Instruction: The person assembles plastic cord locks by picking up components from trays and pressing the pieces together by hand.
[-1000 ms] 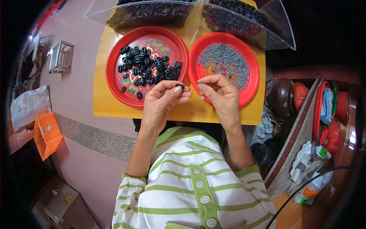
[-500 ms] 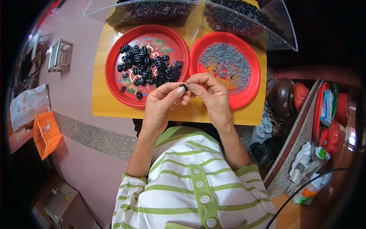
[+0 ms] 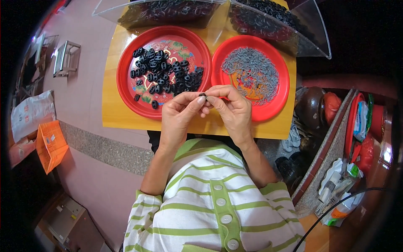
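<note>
— What do you hold now?
— A small black piece [image 3: 202, 95], pinched between the fingertips of my left hand [image 3: 179, 116] and my right hand [image 3: 232, 110], over the near edge of the yellow table [image 3: 112, 90].
— And the other pieces?
— Black ones lie in the left red plate [image 3: 126, 67], grey ones in the right red plate [image 3: 280, 93].

Pink tiled floor [image 3: 90, 54], grey speckled strip [image 3: 105, 149], yellow table [image 3: 113, 96].

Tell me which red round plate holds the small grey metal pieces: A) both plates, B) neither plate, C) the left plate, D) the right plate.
D: the small grey metal pieces lie heaped in the right red round plate, while the left red round plate holds small black plastic pieces.
</note>
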Tool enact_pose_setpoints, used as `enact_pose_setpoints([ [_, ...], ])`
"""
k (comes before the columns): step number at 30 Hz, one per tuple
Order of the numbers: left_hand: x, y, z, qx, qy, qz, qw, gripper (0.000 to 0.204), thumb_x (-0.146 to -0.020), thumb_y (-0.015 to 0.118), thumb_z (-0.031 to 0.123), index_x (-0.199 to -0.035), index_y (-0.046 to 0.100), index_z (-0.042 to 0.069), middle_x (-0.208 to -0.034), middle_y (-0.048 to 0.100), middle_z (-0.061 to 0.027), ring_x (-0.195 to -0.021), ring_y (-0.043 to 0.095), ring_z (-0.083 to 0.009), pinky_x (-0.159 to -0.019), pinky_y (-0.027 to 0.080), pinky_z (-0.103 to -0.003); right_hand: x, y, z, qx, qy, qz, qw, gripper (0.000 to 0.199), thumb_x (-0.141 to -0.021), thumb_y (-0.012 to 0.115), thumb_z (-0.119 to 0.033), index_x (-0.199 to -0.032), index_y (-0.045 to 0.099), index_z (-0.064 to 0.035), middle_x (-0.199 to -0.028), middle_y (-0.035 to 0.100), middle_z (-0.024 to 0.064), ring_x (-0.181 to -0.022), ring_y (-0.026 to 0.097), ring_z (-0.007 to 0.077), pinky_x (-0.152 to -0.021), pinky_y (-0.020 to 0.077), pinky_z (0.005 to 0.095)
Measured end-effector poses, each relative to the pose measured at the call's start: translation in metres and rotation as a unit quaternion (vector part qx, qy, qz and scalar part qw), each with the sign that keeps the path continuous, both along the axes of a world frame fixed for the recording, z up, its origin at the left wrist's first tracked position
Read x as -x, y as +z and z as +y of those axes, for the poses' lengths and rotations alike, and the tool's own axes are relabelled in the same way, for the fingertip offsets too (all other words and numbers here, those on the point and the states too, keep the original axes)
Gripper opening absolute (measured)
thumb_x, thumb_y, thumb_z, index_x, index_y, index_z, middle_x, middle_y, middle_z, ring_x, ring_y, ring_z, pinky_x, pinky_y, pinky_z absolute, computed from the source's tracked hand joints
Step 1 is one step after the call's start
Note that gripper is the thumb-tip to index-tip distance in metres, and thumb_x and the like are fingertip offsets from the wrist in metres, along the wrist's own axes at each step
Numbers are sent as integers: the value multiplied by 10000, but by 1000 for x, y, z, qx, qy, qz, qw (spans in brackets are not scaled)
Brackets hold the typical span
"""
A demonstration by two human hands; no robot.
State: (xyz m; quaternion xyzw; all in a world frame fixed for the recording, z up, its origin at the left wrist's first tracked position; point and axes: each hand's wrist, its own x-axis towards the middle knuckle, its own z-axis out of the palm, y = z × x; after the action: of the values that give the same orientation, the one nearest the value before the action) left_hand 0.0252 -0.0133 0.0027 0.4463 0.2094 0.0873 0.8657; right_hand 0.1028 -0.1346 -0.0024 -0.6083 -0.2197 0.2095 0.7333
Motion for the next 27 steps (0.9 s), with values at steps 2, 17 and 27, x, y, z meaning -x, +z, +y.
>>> enact_pose_setpoints([
  [2, -1, 1, 1, 12, 0, 2, 1000, 138, -886, 568, 59, -959, 625, -44, -850, 653, -90, -717, 597, -103, -651, 480, -215, -1, -2, 0, -8, -2, -2, 1000, 47, -876, 566, -11, -909, 584, 17, -852, 605, 58, -722, 598, 95, -646, 502, 227],
  [17, 14, -9, 21, 52, 40, 33, 997, 116, -869, 578, 49, -954, 604, -26, -841, 644, -92, -705, 601, -112, -642, 481, -213, -31, 19, 22, 78, 142, 54, 985, 106, -858, 601, -57, -921, 614, 28, -796, 644, 75, -722, 634, 130, -655, 508, 241],
  [27, 14, -9, 22, 61, 26, 8, 998, 129, -879, 570, 61, -971, 601, -24, -871, 637, -94, -727, 598, -115, -658, 478, -221, -70, -7, 80, 292, 43, -465, 834, 152, -756, 641, -57, -907, 630, -37, -877, 571, 103, -874, 548, 279, -745, 471, 379],
])
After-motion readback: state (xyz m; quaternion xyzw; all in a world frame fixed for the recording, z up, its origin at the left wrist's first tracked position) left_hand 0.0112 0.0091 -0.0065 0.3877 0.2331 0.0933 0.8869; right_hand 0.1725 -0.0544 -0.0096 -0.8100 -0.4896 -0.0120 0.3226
